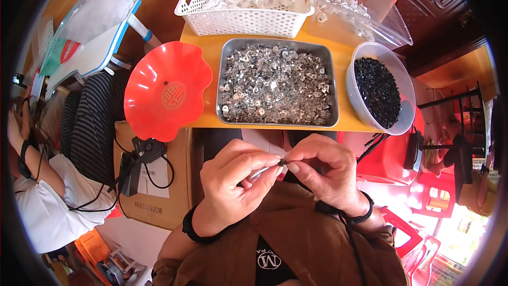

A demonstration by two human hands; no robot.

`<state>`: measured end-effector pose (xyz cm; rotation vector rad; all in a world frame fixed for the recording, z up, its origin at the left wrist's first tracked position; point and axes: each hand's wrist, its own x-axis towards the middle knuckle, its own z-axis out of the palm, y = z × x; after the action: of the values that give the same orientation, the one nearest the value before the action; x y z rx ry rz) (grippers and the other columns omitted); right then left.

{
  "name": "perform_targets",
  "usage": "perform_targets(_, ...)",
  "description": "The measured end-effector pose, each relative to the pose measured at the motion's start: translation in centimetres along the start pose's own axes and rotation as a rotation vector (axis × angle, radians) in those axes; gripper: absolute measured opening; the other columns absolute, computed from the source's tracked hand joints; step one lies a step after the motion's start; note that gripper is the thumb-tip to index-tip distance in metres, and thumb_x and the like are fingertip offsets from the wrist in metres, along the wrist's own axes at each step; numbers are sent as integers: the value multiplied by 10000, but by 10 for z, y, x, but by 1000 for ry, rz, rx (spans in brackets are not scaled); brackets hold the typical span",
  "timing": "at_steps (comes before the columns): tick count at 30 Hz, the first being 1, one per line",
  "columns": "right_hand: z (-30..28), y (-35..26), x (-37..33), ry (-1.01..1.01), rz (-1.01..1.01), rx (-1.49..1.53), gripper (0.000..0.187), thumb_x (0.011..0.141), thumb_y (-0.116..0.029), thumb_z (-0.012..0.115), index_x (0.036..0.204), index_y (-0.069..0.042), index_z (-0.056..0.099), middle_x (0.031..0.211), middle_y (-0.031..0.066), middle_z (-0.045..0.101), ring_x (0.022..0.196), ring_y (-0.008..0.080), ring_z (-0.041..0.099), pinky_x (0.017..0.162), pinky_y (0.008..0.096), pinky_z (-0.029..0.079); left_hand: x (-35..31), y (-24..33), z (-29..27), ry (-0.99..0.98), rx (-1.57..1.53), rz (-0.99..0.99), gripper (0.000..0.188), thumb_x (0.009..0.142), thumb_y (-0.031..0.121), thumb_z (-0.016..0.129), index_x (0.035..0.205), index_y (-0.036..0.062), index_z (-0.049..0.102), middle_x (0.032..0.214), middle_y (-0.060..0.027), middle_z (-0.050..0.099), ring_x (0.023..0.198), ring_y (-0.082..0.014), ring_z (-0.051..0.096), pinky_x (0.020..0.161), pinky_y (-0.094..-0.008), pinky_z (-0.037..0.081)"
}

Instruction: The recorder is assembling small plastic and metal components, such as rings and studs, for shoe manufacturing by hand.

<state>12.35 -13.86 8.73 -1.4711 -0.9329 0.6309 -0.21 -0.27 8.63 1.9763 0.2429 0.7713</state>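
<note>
Black piece (282, 162), red dish (182, 69), striped fabric (94, 119)

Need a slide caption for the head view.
Left hand and right hand pinch a tiny dark part before a metal tray of shiny pieces, flanked by red dish and clear tub.

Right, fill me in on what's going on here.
A person seated at a yellow wooden table is pinching a small black piece between the fingertips of the left hand and right hand, held over their lap. On the table, a rectangular metal tray holds many small shiny pieces, and a round clear plastic tub holds black ones. Left of the tray, a red scalloped dish carries one tiny dark piece.
</note>
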Motion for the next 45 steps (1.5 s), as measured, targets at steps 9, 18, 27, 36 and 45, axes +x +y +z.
perform_targets(9,-4,7,4,-46,227,134,82,839,-13,657,919,4,652,840,33,630,716,43,595,574,193,477,8,-9,3,-8,128,129,203,696,-29,753,869,40,673,783,-44,624,561,-115,613,447,-237,468)
perform_targets(18,-7,7,6,-132,499,383,73,875,-29,631,943,-3,637,829,-10,609,691,27,544,551,193,441,0,-21,7,-60,-199,-147,152,733,-36,722,860,20,659,809,-47,625,609,-73,601,474,-202,446)
perform_targets(27,3,15,9,4,32,-80,143,790,-16,698,927,-24,660,805,56,632,619,70,570,498,216,449,7,-12,4,-59,5,-91,171,711,-48,720,848,38,663,812,-29,628,589,-59,593,452,-194,433)
perform_targets(36,-6,18,9,-138,432,467,141,889,-125,647,963,-4,645,734,5,599,617,32,545,453,175,431,7,-18,8,-21,-44,-45,204,693,-51,738,857,54,679,789,-30,630,550,-63,571,436,-199,422)
perform_targets(45,-9,21,11,-108,292,317,121,884,-119,653,954,-20,652,746,-12,602,588,17,514,450,171,419,11,-17,7,-56,-16,37,205,680,-55,741,843,58,687,782,-34,627,534,-56,553,430,-184,400)
